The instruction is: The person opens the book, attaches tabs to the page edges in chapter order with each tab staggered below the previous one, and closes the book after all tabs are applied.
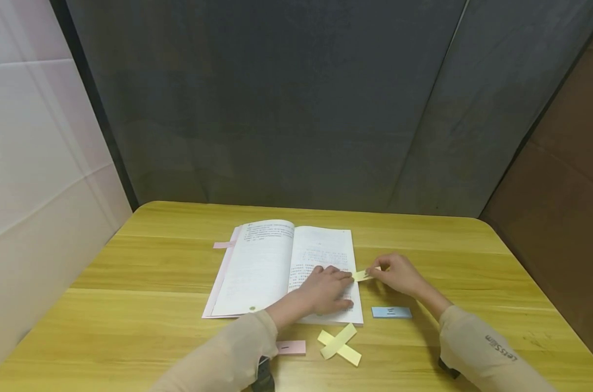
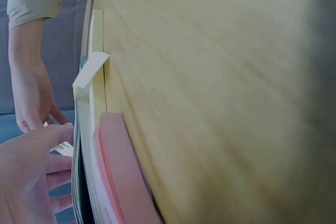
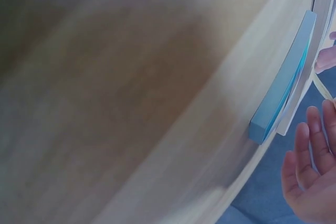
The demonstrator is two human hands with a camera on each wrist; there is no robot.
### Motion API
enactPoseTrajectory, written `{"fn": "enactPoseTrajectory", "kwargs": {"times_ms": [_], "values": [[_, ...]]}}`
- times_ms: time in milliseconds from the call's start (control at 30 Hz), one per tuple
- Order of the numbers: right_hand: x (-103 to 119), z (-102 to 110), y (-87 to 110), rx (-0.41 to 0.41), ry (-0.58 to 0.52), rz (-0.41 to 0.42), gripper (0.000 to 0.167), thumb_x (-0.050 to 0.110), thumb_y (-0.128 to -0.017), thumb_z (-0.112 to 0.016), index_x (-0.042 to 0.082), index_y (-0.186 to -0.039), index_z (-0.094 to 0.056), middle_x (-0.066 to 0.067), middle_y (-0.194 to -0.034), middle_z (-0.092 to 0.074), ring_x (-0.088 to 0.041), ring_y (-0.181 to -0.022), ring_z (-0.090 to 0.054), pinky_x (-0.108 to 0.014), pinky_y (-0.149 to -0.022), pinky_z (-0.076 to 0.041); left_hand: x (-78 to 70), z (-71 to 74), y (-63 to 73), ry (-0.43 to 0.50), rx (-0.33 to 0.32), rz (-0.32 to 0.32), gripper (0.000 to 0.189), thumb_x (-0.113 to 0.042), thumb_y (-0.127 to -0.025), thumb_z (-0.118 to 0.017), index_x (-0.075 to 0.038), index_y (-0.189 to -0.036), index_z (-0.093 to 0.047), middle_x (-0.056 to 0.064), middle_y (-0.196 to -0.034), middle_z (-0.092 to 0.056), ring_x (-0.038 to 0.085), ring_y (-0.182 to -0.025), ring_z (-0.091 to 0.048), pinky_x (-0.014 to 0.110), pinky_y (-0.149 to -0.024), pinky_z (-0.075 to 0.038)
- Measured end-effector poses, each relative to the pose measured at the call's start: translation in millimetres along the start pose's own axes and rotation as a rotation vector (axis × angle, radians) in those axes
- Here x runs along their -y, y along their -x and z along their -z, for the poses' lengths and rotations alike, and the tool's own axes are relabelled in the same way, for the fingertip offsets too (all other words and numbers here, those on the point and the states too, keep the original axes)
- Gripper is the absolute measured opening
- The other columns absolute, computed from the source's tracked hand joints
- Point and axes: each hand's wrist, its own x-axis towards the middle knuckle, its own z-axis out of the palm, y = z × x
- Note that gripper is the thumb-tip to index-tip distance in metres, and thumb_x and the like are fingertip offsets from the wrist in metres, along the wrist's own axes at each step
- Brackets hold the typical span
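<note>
An open book (image 1: 254,272) lies on the table with printed pages up. My left hand (image 1: 326,291) rests spread on its right page, fingertips at the page's outer edge. There a yellow sticky note (image 1: 361,276) with dark marks sticks out to the right. My right hand (image 1: 399,273) pinches the note's outer end between thumb and fingers. In the right wrist view, the right hand (image 3: 315,166) shows beside the book's edge, with the pale note (image 3: 322,86) above its fingertips. A pink sticky tab (image 1: 223,245) projects from the book's left side.
A blue sticky note pad (image 1: 391,312) with dark strokes lies right of the book, below my right hand. Two yellow pieces cross in an X (image 1: 338,345) in front of the book. Beside them is a pink pad (image 1: 291,347), partly behind my left sleeve. A dark partition (image 1: 277,109) stands behind the table.
</note>
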Motion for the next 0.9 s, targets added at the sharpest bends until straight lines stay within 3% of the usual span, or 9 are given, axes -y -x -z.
{"fn": "enactPoseTrajectory", "kwargs": {"times_ms": [167,500,900], "values": [[0.2,-0.6,0.5,0.007,0.020,0.006,0.012,0.019,-0.081,-0.062,0.014,-0.071,-0.065,0.006,-0.071,-0.056,-0.013,-0.066,-0.045,-0.032,-0.062,-0.038,-0.4,-2.6,-0.3,-0.024,-0.005,-0.004,0.054,-0.048,-0.084,-0.048,-0.016,-0.127,-0.047,-0.003,-0.131,-0.042,0.017,-0.117,-0.036,0.037,-0.091,-0.029],[1.9,-1.4,2.7,0.013,0.119,-0.061,0.010,0.020,-0.080,-0.062,0.016,-0.071,-0.063,0.006,-0.065,-0.053,-0.011,-0.059,-0.044,-0.030,-0.058,-0.038,-2.2,-3.0,-3.9,-0.059,-0.001,-0.004,0.053,-0.049,-0.085,-0.047,-0.017,-0.126,-0.048,-0.005,-0.127,-0.044,0.017,-0.113,-0.039,0.038,-0.089,-0.031],[0.1,1.4,5.5,-0.010,0.173,-0.055,0.007,0.020,-0.079,-0.061,0.016,-0.074,-0.063,0.008,-0.067,-0.054,-0.010,-0.061,-0.047,-0.031,-0.059,-0.040,-3.5,-3.9,-6.0,-0.034,0.019,0.009,0.053,-0.048,-0.086,-0.046,-0.016,-0.128,-0.046,-0.004,-0.133,-0.039,0.017,-0.119,-0.034,0.040,-0.094,-0.027]]}}
